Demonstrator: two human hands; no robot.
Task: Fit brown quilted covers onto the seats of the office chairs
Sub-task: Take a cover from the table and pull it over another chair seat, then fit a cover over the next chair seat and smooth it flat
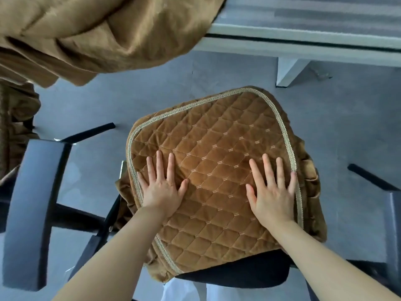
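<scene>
A brown quilted cover [217, 135] with pale braided trim lies over the seat of a black office chair [238, 272]. The seat's black near edge shows below the cover. My left hand [161, 185] rests flat on the cover near its left trim, fingers spread. My right hand [272, 190] lies flat near the right trim, fingers spread too. Neither hand grips anything. The cover's ruffled skirt hangs down at both sides.
The chair's left armrest [32, 209] and right armrest [393, 224] flank the seat. A heap of brown fabric [97, 33] sits at upper left, more brown cloth [17, 127] at the left edge. A white desk frame [303, 44] runs across the upper right. Grey floor [347, 118] lies around.
</scene>
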